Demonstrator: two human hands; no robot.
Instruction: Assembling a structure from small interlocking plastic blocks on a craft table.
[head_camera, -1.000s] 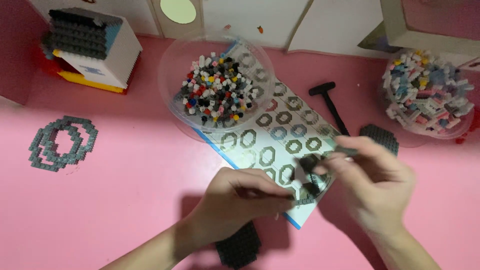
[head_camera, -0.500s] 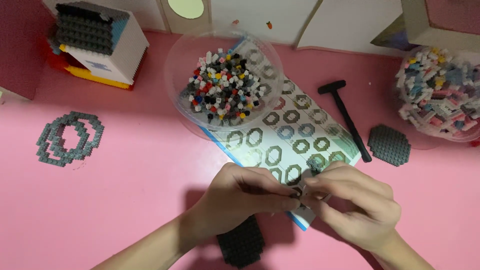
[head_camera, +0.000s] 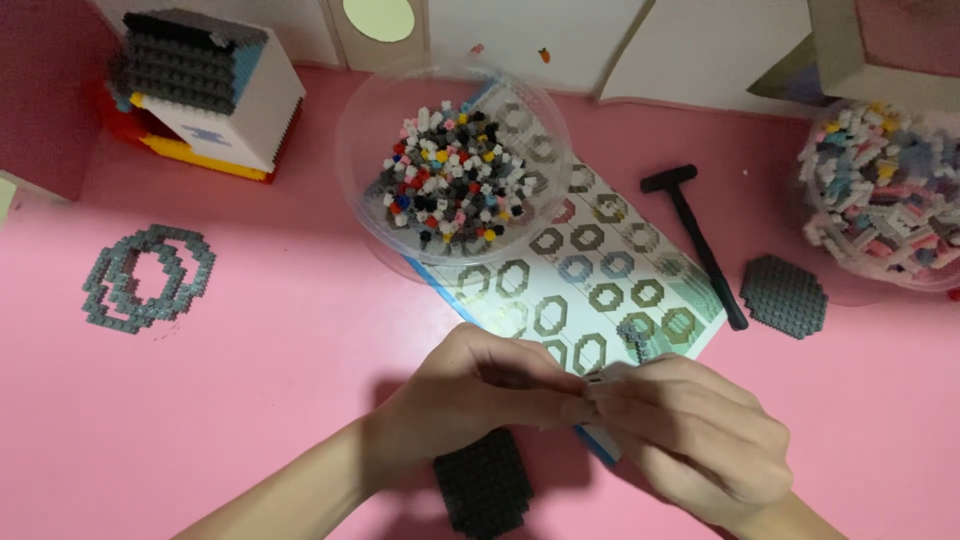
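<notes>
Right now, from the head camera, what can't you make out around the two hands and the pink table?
- Small grey piece pinched between left hand and right hand: fingers hide its shape.
- Printed instruction sheet: near corner under the hands, far end under the clear round bowl of mixed tiny bricks.
- Dark grey brick plate: partly behind the left wrist.
- Second clear tub of bricks: cut by right edge.

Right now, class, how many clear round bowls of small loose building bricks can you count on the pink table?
2. One clear bowl sits at top centre, partly over the instruction sheet; the other bowl is at the right edge, cut off. More could lie out of view.
</notes>
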